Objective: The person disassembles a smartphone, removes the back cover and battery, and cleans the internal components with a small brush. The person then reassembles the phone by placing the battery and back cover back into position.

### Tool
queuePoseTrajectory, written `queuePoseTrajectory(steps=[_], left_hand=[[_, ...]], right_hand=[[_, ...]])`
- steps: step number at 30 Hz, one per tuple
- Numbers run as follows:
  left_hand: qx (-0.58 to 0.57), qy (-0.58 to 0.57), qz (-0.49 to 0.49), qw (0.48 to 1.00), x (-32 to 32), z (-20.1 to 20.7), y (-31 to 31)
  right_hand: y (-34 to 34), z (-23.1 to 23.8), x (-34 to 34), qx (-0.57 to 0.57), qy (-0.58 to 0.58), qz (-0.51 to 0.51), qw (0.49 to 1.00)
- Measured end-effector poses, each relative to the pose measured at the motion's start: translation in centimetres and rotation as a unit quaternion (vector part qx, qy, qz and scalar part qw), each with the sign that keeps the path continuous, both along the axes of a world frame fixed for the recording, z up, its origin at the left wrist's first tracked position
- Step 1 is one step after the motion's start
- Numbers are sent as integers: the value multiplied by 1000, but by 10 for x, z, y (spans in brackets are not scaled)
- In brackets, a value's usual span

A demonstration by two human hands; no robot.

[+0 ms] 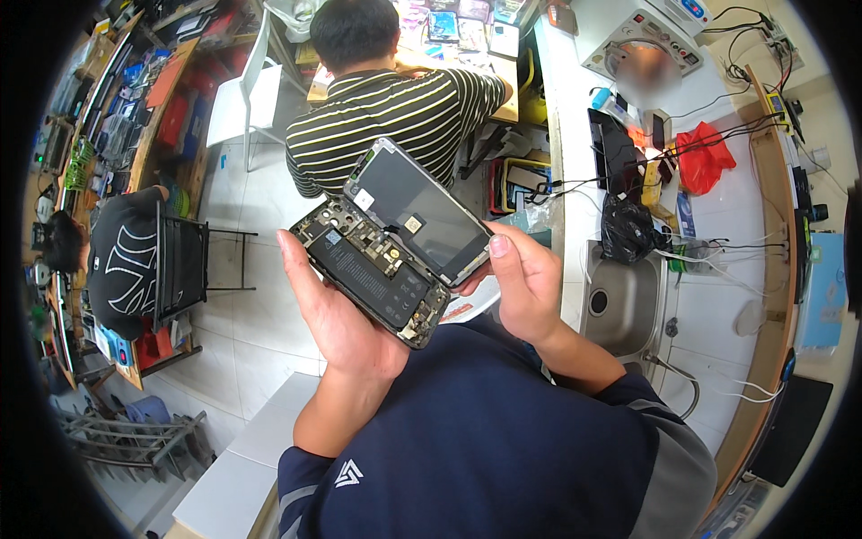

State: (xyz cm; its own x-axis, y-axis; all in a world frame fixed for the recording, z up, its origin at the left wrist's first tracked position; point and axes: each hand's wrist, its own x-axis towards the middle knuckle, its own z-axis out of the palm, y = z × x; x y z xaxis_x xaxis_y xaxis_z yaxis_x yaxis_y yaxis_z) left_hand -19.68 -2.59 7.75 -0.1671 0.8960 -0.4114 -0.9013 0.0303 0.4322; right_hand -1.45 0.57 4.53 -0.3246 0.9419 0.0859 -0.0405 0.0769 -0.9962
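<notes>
An opened smartphone lies in both my hands, folded apart like a book. Its body (373,274), with a black battery and bare circuit boards, rests along the palm and fingers of my left hand (346,337). Lifted up beside it is the screen panel (417,211), its dark inner side toward me. My right hand (525,278) grips the panel's lower right corner, thumb on the near face and fingers behind. Body and panel meet along one long edge, and a flex cable seems to run between them there.
A person in a striped shirt (386,126) sits ahead at a cluttered bench. Another in black (121,260) sits left. To my right are a metal sink (620,314), black bag (628,229), red bag (705,157) and cables. A white chair (247,99) stands front left.
</notes>
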Motion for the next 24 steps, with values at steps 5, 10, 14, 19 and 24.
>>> queuePoseTrajectory(steps=[5, 10, 14, 19, 24], left_hand=[[-4, 12, 36, 999, -6, -2, -4], [35, 10, 44, 998, -12, -3, -10], [75, 4, 41, 996, -14, -1, -13], [77, 20, 54, 995, -12, 4, -16], [77, 6, 59, 995, -10, 10, -15]], right_hand=[[0, -1, -6, -10, 2, 14, 1000], [1, -1, -13, -24, 10, 24, 999], [1, -3, -16, -24, 20, 16, 999], [-3, -3, -13, -19, -22, 9, 1000], [-4, 0, -11, -15, -31, 11, 999]])
